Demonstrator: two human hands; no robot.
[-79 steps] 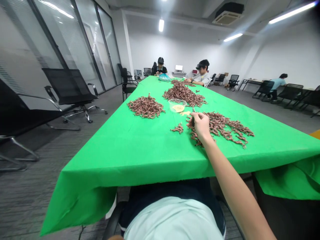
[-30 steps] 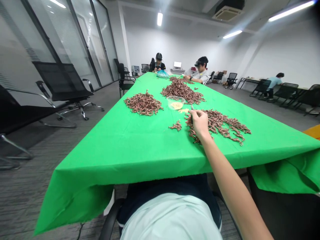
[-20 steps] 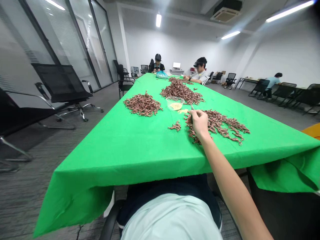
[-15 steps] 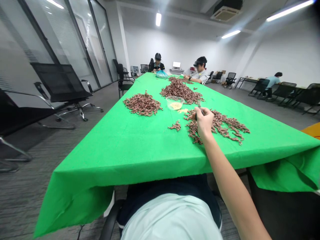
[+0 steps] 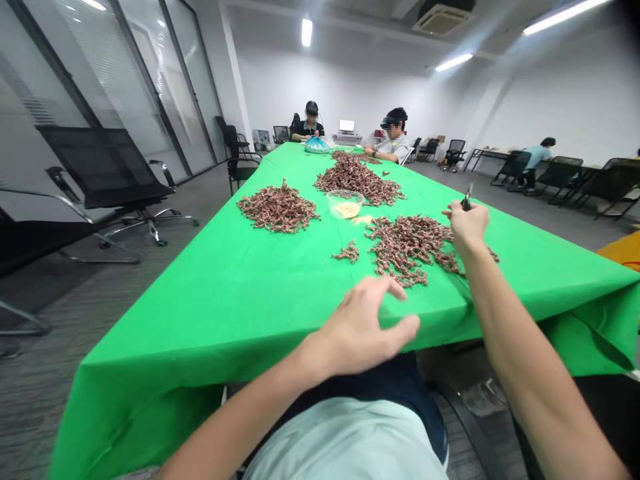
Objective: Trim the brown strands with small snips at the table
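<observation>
My left hand [image 5: 363, 330] hovers over the near edge of the green tablecloth [image 5: 210, 320], fingers curved apart and holding nothing. Raised above the right side of a spread heap of dried brown sprigs [image 5: 405, 243], my right hand [image 5: 467, 225] pinches a small dark tool [image 5: 467, 198], perhaps tweezers, with its tip pointing up. A small clump of the same sprigs [image 5: 348, 252] lies left of the heap. Just beyond it stands a clear bowl [image 5: 345, 203] holding pale yellow crumbs, and a few crumbs [image 5: 364, 219] lie on the cloth beside it.
Two larger sprig heaps [image 5: 277, 208] lie further along the table. Two co-workers [image 5: 393, 137] sit at the far end near a blue plastic bag [image 5: 317, 146]. Black mesh chairs [image 5: 105, 173] stand on the left, in front of glass walls.
My right hand has lifted off the heap and moved right, carrying the tool. My left hand has come into view at the table's near edge. The whole view has shifted slightly.
</observation>
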